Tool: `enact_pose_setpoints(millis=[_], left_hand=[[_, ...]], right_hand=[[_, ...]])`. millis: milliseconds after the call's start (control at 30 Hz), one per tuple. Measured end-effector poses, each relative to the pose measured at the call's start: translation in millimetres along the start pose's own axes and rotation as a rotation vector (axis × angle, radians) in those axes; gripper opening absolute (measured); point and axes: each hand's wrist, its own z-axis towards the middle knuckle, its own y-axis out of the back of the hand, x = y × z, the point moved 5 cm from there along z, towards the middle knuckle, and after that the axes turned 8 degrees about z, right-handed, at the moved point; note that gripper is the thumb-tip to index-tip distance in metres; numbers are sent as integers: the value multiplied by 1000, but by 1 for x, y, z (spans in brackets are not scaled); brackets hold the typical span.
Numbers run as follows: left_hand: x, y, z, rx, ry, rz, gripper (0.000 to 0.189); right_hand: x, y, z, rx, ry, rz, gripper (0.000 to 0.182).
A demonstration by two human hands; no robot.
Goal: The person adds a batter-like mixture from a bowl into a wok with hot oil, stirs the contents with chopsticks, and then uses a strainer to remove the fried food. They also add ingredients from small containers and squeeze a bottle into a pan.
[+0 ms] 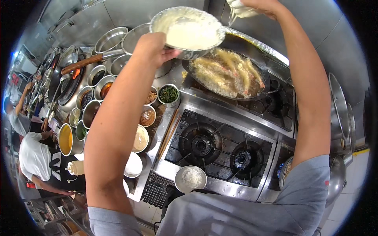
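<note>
My left hand [155, 48] grips the near left rim of a metal bowl of pale batter [193, 34], tilted beside the wok's far left edge. At the top edge of the view, my right hand [262, 6] is partly cut off; wet batter coats its fingers and drips in strands. Whether its fingers hold something under the batter, I cannot tell. Below and between the hands, a dark wok [264, 75] of bubbling oil holds several long battered pieces [243, 69] with reddish ends, apparently shrimp tails.
Metal containers of chopped greens [168, 94], sauces and powders stand left of the gas stove [218, 147]. Long wooden chopsticks [169, 134] lie along its left edge. A bowl of white flour [191, 179] sits at the near edge. Co-workers [35, 156] stand far left. Pans hang at right.
</note>
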Motion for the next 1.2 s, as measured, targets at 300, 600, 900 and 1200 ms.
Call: enact_pose_setpoints(millis=[300,600,900,1200], left_hand=[[11,78,0,-83,1,35,28],[11,93,-1,-116,12,61,32],[17,34,10,-10,32,8,32],[-2,-54,0,157,31,-75,28]], right_hand=[[-81,-27,73,72,-42,-182,25],[-83,-62,112,46,32,-278,25],[-29,-37,33,-98,64,-277,21],[-47,-111,13,232,-12,-942,43]])
